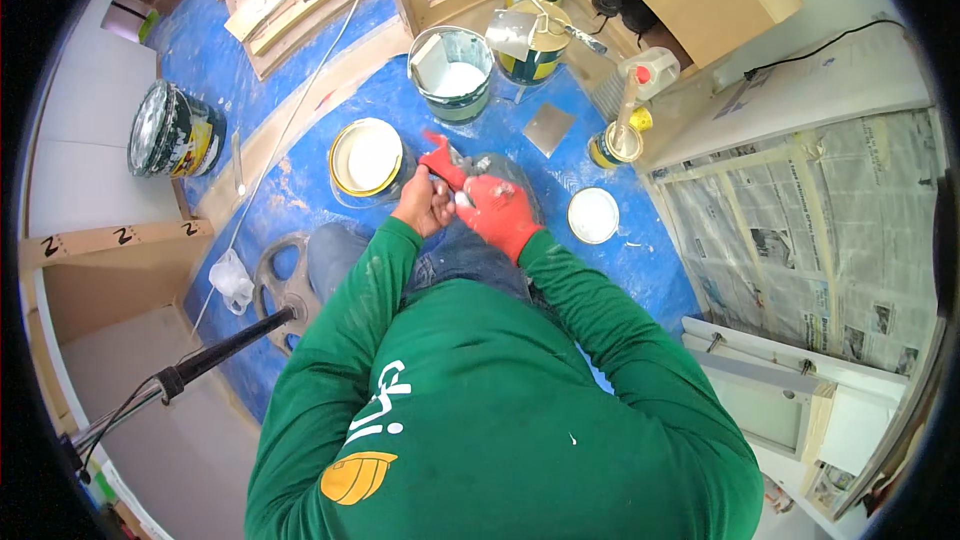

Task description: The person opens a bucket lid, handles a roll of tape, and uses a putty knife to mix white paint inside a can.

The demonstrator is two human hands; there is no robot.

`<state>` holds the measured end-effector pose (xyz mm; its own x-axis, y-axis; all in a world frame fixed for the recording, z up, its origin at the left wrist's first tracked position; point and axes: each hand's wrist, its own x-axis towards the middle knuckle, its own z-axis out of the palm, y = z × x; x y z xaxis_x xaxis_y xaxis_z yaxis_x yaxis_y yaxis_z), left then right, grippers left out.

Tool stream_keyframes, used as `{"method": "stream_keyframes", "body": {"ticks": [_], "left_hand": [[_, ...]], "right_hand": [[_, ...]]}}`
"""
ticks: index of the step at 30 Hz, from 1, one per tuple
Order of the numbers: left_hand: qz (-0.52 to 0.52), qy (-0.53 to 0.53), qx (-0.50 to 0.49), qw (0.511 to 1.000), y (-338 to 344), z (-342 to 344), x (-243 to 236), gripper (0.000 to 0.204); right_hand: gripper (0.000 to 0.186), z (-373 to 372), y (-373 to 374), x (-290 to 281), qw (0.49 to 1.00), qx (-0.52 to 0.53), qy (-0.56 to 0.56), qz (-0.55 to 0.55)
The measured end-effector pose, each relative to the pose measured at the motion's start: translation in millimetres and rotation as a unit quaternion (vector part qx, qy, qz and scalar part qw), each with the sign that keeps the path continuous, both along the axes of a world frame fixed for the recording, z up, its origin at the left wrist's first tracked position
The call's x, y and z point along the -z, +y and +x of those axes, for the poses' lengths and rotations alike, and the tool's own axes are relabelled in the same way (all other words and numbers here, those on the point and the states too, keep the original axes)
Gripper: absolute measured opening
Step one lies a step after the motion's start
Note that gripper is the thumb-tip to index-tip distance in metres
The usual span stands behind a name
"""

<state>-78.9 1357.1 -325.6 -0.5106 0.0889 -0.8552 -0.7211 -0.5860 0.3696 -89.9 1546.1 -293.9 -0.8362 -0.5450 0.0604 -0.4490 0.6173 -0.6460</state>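
Note:
My left hand point(425, 202) is bare, its fingers curled in front of my knees. Beside it, my right hand point(500, 210) wears a red work glove and is closed. Between and just beyond the two hands is a second, loose red glove point(443, 162), crumpled, with a greyish part. My right fingers pinch its near end. Left fingertips come close to its edge, but what they grip is hidden. Left of the hands stands an open bucket point(366, 160) of pale cream filler with a yellow rim.
Blue sheeting point(290, 175) covers the floor. Beyond stand a dark green bucket point(450, 75) and a can point(533, 50) with a broad blade on top. Right are a round white lid point(593, 215) and a small can point(615, 145). A closed bucket point(177, 130) and metal pole point(220, 360) are left.

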Motion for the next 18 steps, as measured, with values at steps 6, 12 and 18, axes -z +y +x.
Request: {"method": "stream_keyframes", "body": {"ticks": [6, 12, 18], "left_hand": [[0.043, 0.152, -0.343, 0.926, 33, -26, -39, 0.054], [-0.040, 0.290, -0.286, 0.912, 14, -28, -32, 0.045], [-0.495, 0.427, -0.030, 0.756, 19, -25, -12, 0.027]], "right_hand": [[0.029, -8, -3, -3, 0.995, 0.014, -0.028, 0.099], [0.020, -36, -8, -27, 0.988, 0.105, 0.102, -0.041], [0.015, -13, -15, -47, 0.975, -0.003, 0.184, -0.123]]}}
